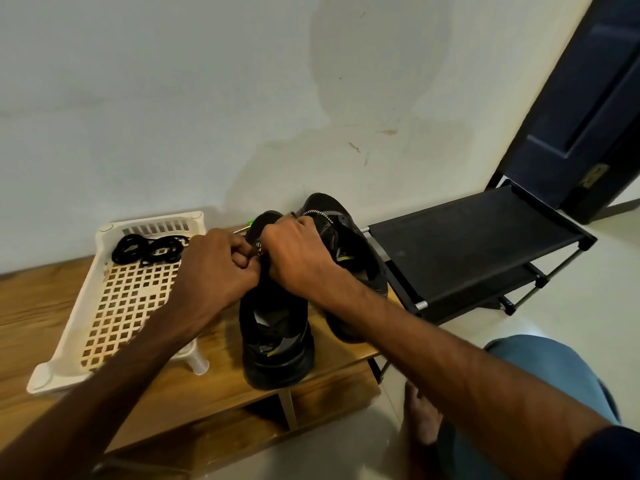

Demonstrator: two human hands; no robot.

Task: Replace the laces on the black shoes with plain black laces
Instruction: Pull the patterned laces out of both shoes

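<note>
I watch both hands meet over the near shoe [277, 341]; the left hand [214, 268] is fisted, knuckles up, fingertips pinching the speckled lace [258, 244], and the right hand [298, 251] curls round the same lace from the other side, touching the left; a loop of it shows just beyond the right knuckles. A yellow mark below the grip, on the near shoe's heel, is too small for me to read. That heel sits at the front edge of the wooden bench [34, 306]; the far shoe [346, 237], right of the grip, leans with its heel at the bench's right edge. Left of the grip, the plain black laces [149, 251] lie coiled in the white tray [59, 362]; bare bench lies between the tray and the near shoe. Well right of the grip stands a black rack [467, 251].
</note>
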